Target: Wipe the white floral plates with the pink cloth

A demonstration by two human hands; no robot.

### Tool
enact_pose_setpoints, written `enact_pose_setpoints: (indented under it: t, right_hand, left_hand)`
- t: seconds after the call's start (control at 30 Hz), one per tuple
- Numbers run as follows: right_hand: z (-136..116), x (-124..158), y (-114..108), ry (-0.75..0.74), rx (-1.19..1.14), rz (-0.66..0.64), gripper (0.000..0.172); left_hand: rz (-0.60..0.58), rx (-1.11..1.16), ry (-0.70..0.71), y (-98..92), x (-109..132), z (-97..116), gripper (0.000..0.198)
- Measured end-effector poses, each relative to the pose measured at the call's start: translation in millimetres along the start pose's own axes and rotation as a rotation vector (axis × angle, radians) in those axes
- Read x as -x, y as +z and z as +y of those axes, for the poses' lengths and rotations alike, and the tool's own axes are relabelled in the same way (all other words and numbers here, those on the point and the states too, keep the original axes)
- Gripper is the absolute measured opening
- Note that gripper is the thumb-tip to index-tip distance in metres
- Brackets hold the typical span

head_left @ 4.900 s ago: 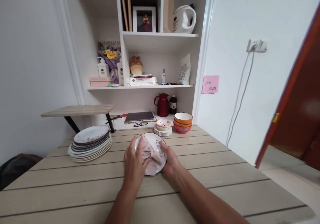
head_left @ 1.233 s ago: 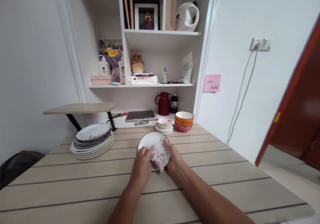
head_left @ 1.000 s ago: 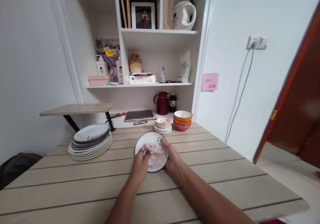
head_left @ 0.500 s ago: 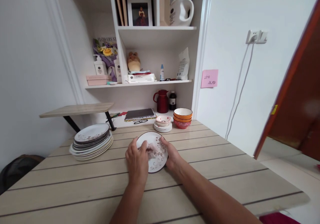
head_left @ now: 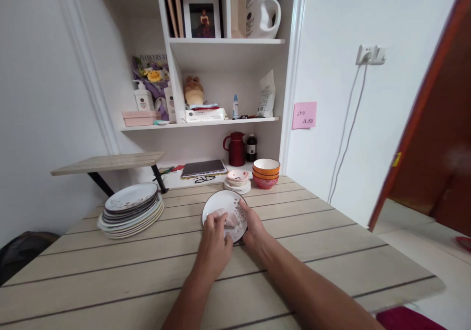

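A small white plate (head_left: 221, 203) with a dark rim and a flower pattern lies on the wooden table (head_left: 110, 266) in front of me. My left hand (head_left: 214, 241) presses a bunched pink cloth (head_left: 231, 220) onto the plate, fingers closed over it. My right hand (head_left: 252, 227) grips the plate's right rim, thumb on top.
A stack of large plates (head_left: 130, 208) sits at the left. Small saucers with a pink dish (head_left: 237, 180) and stacked orange and red bowls (head_left: 266, 172) stand at the table's far edge. Shelves behind hold a red jug (head_left: 236, 149), bottles and a tablet (head_left: 203, 168).
The left hand has rubbed the cloth around the plate, from spread wide to a small bunch near the plate's front. The right hand has stayed on the rim. The view shifted a little.
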State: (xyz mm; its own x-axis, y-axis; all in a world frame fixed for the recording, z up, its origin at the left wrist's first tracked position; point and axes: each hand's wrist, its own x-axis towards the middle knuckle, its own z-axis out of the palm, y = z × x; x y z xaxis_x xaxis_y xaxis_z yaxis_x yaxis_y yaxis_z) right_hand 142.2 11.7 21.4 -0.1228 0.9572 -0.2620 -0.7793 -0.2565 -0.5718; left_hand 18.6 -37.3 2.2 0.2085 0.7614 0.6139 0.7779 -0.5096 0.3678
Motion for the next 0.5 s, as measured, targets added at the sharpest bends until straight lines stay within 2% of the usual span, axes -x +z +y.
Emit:
enact_pose_setpoints:
  t: [0.1,0.23,0.37,0.5]
  right_hand:
    - [-0.8,-3.0,-2.2,-0.009,-0.017,0.003,0.029]
    - [1.7,-6.7,-4.6,-0.038,0.021,0.038,0.027]
    - [6.0,-7.7,-5.5,-0.079,0.038,0.040,0.027]
    - [6.1,-4.1,-3.9,-0.102,0.060,0.002,0.029]
  left_hand:
    - [0.027,0.084,0.009,1.0,0.4,1.9,0.036]
    - [0.049,0.092,-0.073,4.5,-0.9,-2.6,0.020]
    - [0.040,0.017,-0.107,6.3,0.2,-6.0,0.038]
    - [0.030,-0.036,-0.138,3.5,-0.3,-2.0,0.037]
